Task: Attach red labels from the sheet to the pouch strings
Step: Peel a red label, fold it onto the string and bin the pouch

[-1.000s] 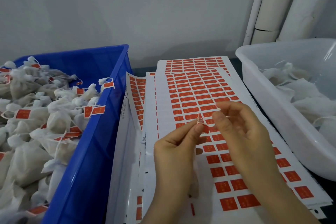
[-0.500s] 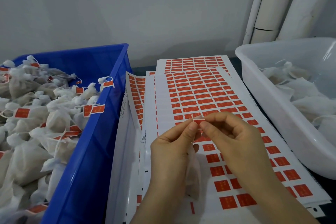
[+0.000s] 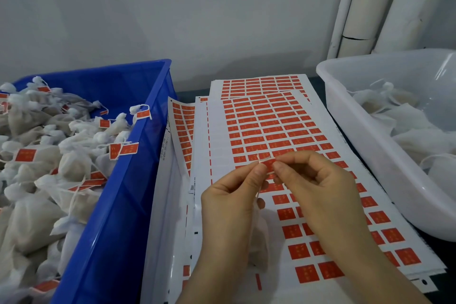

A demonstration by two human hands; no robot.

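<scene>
Over the label sheet (image 3: 271, 126) my two hands meet. My left hand (image 3: 232, 202) and my right hand (image 3: 318, 187) both pinch one small red label (image 3: 269, 162) folded over the white pouch string (image 3: 258, 190). The string runs down from the label past my left thumb to a white mesh pouch (image 3: 259, 242), which hangs between my wrists and is mostly hidden. The sheet carries rows of red labels, with an empty strip along its left side.
A blue crate (image 3: 118, 205) on the left is heaped with white pouches bearing red labels. A white tub (image 3: 370, 145) on the right holds several pouches without labels. More label sheets lie stacked under the top one. White pipes (image 3: 365, 7) stand against the wall.
My hands came together and dropped slightly. The label, held open and upright a second ago, is now folded flat over the string between my fingertips.
</scene>
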